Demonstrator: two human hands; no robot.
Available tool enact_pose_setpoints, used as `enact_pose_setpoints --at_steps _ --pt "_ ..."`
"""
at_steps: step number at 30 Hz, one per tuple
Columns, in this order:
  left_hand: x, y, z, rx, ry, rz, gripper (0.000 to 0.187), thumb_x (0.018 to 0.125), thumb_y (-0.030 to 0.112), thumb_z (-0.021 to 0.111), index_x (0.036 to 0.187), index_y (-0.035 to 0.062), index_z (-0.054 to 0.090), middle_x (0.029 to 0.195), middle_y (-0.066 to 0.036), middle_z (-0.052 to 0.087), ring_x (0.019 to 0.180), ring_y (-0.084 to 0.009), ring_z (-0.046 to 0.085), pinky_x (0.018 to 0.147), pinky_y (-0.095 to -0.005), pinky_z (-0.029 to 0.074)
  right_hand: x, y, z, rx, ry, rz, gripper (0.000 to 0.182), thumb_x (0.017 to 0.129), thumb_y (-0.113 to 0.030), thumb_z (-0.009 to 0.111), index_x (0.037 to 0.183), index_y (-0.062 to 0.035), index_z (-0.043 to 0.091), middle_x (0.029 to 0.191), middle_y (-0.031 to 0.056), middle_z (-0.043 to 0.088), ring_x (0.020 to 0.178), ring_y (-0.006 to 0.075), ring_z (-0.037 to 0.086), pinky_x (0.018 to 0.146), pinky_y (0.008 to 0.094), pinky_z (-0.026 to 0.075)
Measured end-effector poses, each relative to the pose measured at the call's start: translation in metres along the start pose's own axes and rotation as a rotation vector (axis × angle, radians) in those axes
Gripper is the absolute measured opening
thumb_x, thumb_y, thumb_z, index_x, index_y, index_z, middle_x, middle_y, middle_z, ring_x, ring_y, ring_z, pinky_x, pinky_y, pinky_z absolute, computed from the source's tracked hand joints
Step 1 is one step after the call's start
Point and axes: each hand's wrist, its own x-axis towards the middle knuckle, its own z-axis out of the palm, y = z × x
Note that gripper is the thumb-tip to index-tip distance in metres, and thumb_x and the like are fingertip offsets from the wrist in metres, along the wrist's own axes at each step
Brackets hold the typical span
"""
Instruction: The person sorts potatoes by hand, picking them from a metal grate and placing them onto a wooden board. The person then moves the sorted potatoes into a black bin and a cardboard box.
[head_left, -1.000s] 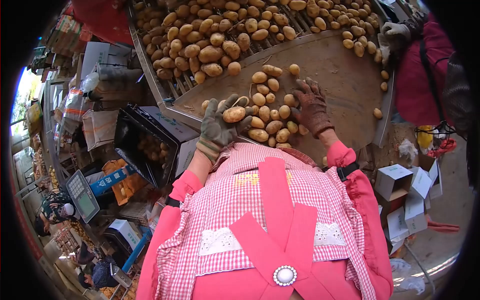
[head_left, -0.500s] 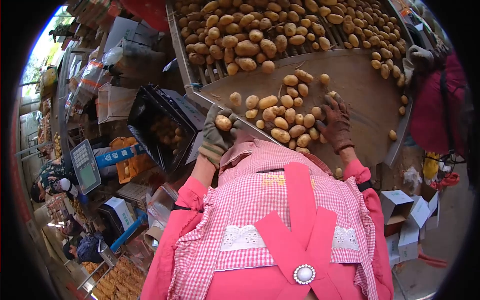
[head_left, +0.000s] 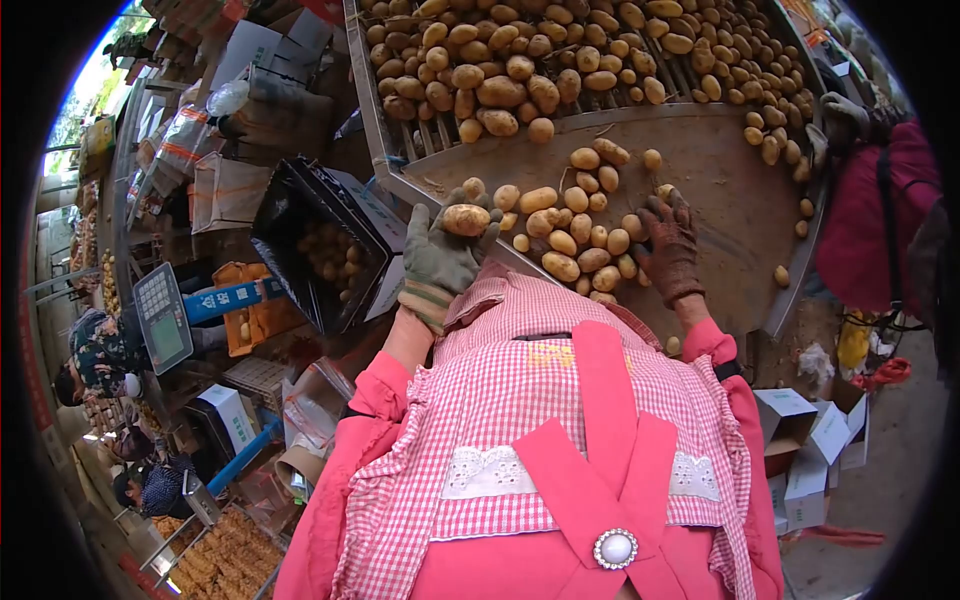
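a firm, fairly heavy potato (head_left: 466, 219) is cupped across its middle in the half-curled gloved left hand (head_left: 440, 258), while the right hand (head_left: 668, 243) lies spread, holding nothing, against the potato pile (head_left: 580, 240).

— What sits off to the left of the sorting surface?

— A black plastic crate (head_left: 318, 243) with small round brown things inside, probably potatoes, though it is too dark to be sure. Just below it stands a grey digital weighing scale with a green display (head_left: 162, 318), and beside that an orange box (head_left: 255, 315).

— And farther out?

— Stacked white cardboard cartons (head_left: 255, 45) at the upper left, and a person in a dark flowered top (head_left: 95, 350) near the left edge. At the lower right, several open white cardboard boxes (head_left: 815, 450) lie on the ground. At the right edge a co-worker's red sleeve (head_left: 865, 215) shows.
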Motion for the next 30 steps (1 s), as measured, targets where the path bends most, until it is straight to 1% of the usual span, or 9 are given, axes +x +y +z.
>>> enact_pose_setpoints --at_steps 11,13,15,17,18,20,21,23,30 --pt "-0.001 0.001 0.004 -0.020 -0.024 -0.025 0.063 0.104 0.056 0.038 0.141 0.0052 0.048 0.145 -0.022 0.050 0.130 -0.0458 0.051 0.102 -0.0558 0.052 -0.018 0.001 -0.005 -0.019 0.034 -0.050 0.064 0.074 -0.024 0.081 0.132 -0.0102 0.059 0.144 0.0099 0.049 0.144 0.0361 0.033 0.119 0.0501 0.026" --pt "0.000 0.009 0.002 0.033 -0.036 -0.033 0.056 0.103 0.051 0.046 0.133 0.0052 0.053 0.135 -0.022 0.058 0.121 -0.0448 0.058 0.096 -0.0529 0.056 -0.023 -0.001 -0.015 -0.024 -0.010 -0.006 0.063 0.075 -0.024 0.081 0.134 -0.0137 0.060 0.144 0.0091 0.050 0.142 0.0347 0.036 0.118 0.0489 0.028" --pt "0.005 0.028 0.002 0.166 0.187 0.015 0.032 0.098 0.036 0.062 0.110 0.0076 0.065 0.098 -0.011 0.071 0.090 -0.0259 0.069 0.072 -0.0430 0.063 -0.026 -0.001 -0.020 0.011 -0.001 0.025 0.063 0.076 -0.024 0.081 0.134 -0.0145 0.060 0.144 0.0088 0.050 0.140 0.0345 0.039 0.117 0.0483 0.029" --pt "0.008 0.050 0.005 0.779 0.165 0.134 0.033 0.095 0.033 0.067 0.111 0.0046 0.066 0.094 -0.009 0.070 0.086 -0.0239 0.069 0.066 -0.0310 0.058 -0.028 0.001 -0.020 0.050 0.009 0.048 0.063 0.076 -0.024 0.081 0.134 -0.0152 0.060 0.143 0.0085 0.051 0.138 0.0343 0.041 0.116 0.0477 0.031" --pt "0.015 0.050 0.011 0.780 0.163 0.124 0.033 0.095 0.033 0.067 0.111 0.0046 0.066 0.094 -0.009 0.070 0.086 -0.0239 0.069 0.066 -0.0310 0.058 -0.029 0.003 -0.019 0.102 0.016 0.082 0.060 0.077 -0.024 0.080 0.133 -0.0162 0.060 0.142 0.0085 0.052 0.137 0.0336 0.043 0.115 0.0482 0.032" --pt "0.030 0.042 0.024 1.553 0.167 0.237 0.033 0.092 0.033 0.068 0.114 0.0082 0.068 0.092 -0.008 0.070 0.089 -0.0244 0.069 0.071 -0.0337 0.056 -0.034 0.007 -0.017 0.148 0.021 0.125 0.058 0.078 -0.025 0.079 0.132 -0.0172 0.061 0.141 0.0085 0.053 0.136 0.0330 0.044 0.114 0.0488 0.032" --pt "0.033 0.033 0.036 1.551 0.155 0.231 0.033 0.092 0.033 0.068 0.114 0.0082 0.068 0.092 -0.008 0.070 0.089 -0.0244 0.069 0.071 -0.0337 0.056 -0.038 0.011 -0.012 0.163 0.098 0.138 0.057 0.078 -0.025 0.079 0.131 -0.0169 0.062 0.139 0.0085 0.054 0.133 0.0332 0.046 0.113 0.0486 0.034" --pt "0.044 0.009 0.059 2.239 -0.075 0.436 0.036 0.088 0.031 0.070 0.117 0.0093 0.070 0.102 -0.009 0.071 0.096 -0.0242 0.070 0.079 -0.0369 0.055 -0.044 0.022 -0.006 0.153 0.183 0.172 0.056 0.078 -0.025 0.079 0.130 -0.0166 0.062 0.137 0.0085 0.056 0.130 0.0335 0.049 0.112 0.0485 0.035" --pt "0.089 -0.057 0.062 2.759 -0.218 0.276 0.037 0.093 0.038 0.057 0.124 0.0181 0.066 0.113 -0.012 0.068 0.102 -0.0341 0.068 0.086 -0.0458 0.053 -0.074 0.048 0.007 0.188 0.180 0.384 0.057 0.079 -0.027 0.079 0.131 -0.0116 0.061 0.134 0.0119 0.058 0.127 0.0357 0.051 0.109 0.0489 0.040"
